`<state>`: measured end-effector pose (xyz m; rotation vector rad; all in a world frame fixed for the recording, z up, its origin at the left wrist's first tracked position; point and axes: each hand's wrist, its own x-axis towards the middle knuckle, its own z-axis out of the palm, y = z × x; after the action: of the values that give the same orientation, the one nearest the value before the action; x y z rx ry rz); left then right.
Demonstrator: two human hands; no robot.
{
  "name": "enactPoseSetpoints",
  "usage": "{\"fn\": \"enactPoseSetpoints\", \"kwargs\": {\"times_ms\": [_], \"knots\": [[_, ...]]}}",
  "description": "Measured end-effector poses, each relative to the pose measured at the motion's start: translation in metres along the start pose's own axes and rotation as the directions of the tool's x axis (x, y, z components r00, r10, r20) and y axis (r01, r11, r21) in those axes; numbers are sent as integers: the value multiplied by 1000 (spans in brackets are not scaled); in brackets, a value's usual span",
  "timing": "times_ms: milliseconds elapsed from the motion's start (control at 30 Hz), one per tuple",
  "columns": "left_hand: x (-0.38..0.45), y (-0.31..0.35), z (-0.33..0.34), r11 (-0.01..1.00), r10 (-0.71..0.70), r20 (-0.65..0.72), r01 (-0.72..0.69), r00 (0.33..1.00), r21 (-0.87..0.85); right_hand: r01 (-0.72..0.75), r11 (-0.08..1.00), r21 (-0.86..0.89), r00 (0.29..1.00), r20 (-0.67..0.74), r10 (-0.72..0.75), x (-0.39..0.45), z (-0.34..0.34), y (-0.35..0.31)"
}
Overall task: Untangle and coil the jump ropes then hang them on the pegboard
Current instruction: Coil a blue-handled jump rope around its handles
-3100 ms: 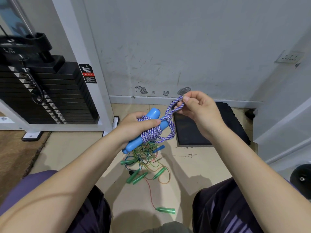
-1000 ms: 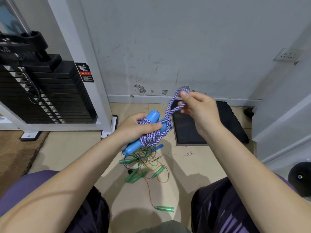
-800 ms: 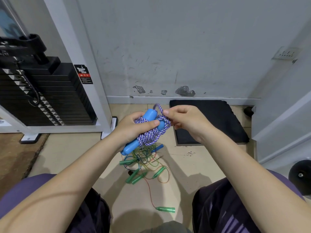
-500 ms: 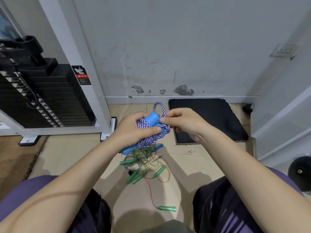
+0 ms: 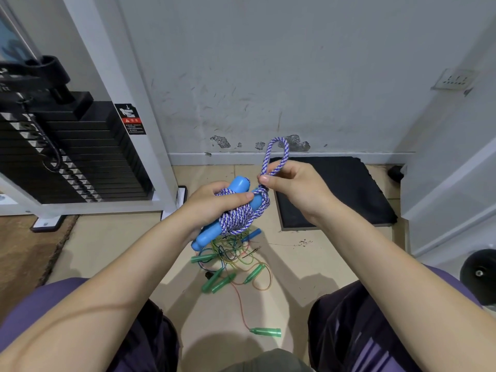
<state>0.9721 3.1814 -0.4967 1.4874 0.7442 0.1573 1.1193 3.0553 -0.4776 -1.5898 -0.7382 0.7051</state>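
Right hand (image 5: pixel 295 189) has lifted off the bundle since half a second ago, drawing the rope loop (image 5: pixel 276 157) up taller above the blue handles (image 5: pixel 236 208); it was close against the handle tip before. Loop now stands upright, pinched at its base. Left hand's (image 5: pixel 214 208) thumb has shifted across the wraps.

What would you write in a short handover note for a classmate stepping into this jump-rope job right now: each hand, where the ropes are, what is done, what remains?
Left hand: grips the blue handles with the purple-white rope coiled round them.
Right hand: pinches the rope's end loop, held up above the bundle.
Floor: tangled thin ropes with green handles, one green handle lying apart, nearer the person.
Done: purple-white rope coiled.
Left: secure its loop, untangle and coil the pile, hang everything. No pegboard is in view.
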Motion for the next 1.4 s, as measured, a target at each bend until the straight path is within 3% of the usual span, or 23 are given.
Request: {"fn": "enactPoseSetpoints", "kwargs": {"times_ms": [100, 267, 367, 467, 533, 667, 767, 1000, 1200, 1400], "knots": [[0, 3, 0, 998, -43, 66, 45, 997, -40, 57, 998, 40, 996, -73, -54, 1, 0, -4], [-3, 7, 7, 988, -103, 245, 128, 964, -90, 94, 977, 191, 945, -325, -27, 8, -20, -12], [-2, 6, 9, 985, -98, 240, 128, 966, -113, 85, 977, 194, 941, -339, -14, 8, -27, -15], [1, 3, 6, 978, -73, 182, 106, 981, -182, 48, 976, 213, 952, -305, 20, 10, -24, -14], [1, 2, 6, 972, -50, 148, 83, 988, -221, -27, 977, 211, 975, -208, 72, 10, -17, -11], [4, 0, 6, 957, -2, 34, 11, 999, -290, -148, 989, -9, 989, -16, 148, 2, -2, -3], [7, 0, 4, 944, 32, -20, -36, 999, -329, -140, 990, -13, 988, 56, 141, -1, 3, 2], [8, 1, 3, 932, 52, 0, -49, 999, -360, -27, 995, 97, 999, -25, 30, 0, 11, 2], [5, -1, -1, 931, 129, 20, -114, 991, -348, 45, 998, -37, 997, 71, -42, -6, 15, 4], [7, -1, 2, 960, 146, 107, -114, 983, -256, 33, 992, -123, 999, 34, -29, 0, 8, -4]]}}
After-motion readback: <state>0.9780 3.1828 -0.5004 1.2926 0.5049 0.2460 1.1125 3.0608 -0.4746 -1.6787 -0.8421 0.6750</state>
